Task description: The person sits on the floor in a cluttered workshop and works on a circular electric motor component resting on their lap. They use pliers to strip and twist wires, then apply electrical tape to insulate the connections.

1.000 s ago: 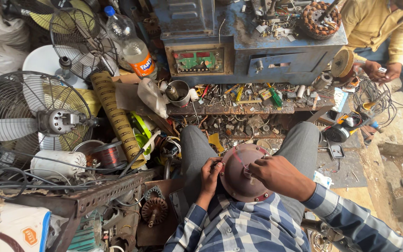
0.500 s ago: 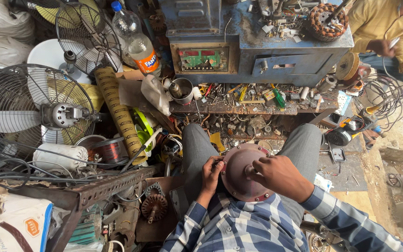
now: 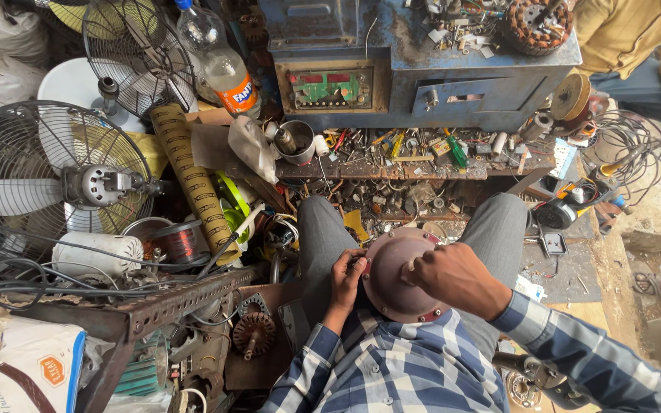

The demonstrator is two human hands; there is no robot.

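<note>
Holding: the person sits with a round, dull-red motor cover point(image 3: 401, 279) in the lap, between the grey-trousered knees.
Head view, left hand: the left hand point(image 3: 346, 281) curls around the cover's left rim, fingers closed on the edge.
Head view, right hand: the right hand point(image 3: 453, 277) lies over the cover's right half, closed into a loose fist near the centre hub; whether it pinches a small tool or part I cannot tell.
Where the cover is: on the lap, close against the checked shirt, just below the cluttered shelf point(image 3: 392, 164).
Risk, slip: the cover looks smooth and domed, and I judge it could turn or slide off the thighs if the right hand presses off-centre.
Risk, lost parts: any loose screw may drop into the scrap between the legs and be hard to find.
Risk, snagging: cables point(image 3: 55, 268) and a copper coil point(image 3: 179, 242) lie near the left elbow and could catch a sleeve.
Risk, crowding: a fan point(image 3: 55, 183) stands just beside the left, leaving little elbow room.
</note>
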